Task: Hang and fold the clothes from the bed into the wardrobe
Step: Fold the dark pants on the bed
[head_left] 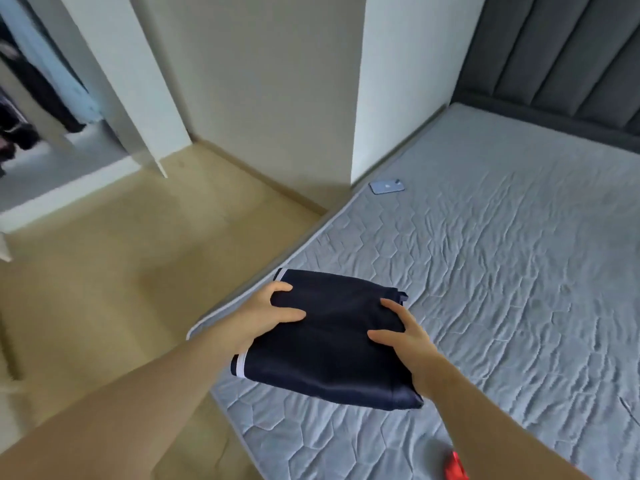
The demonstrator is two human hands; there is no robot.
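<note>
Navy cloth with a white stripe along one edge: that is the folded garment (329, 341) you have at the centre of your view, over the near corner of the bed (502, 271). Your left hand (266, 315) takes its 9 o'clock side and your right hand (407, 341) its 3 o'clock side. Each grip is closed on the cloth, with digits on top and the rest curled round the edge. Whether the packet is lifted clear of the mattress or just resting on it is hard to tell from this angle.

Nearer to you, at 5 o'clock, a red thing (456, 466) lies on the bed, cut off by the frame edge; it may be another piece of clothing. Apart from it and a phone (387, 186) near the far edge at 1 o'clock, the mattress shows only its quilted cover.

So the folding of this piece looks done, and what is left is the carry. The wardrobe (114, 81) stands open at 10 o'clock, across the floor (138, 265). Inside it, dark clothes (31, 84) hang above a pale bottom shelf. By my reading, little remains after this piece.
</note>
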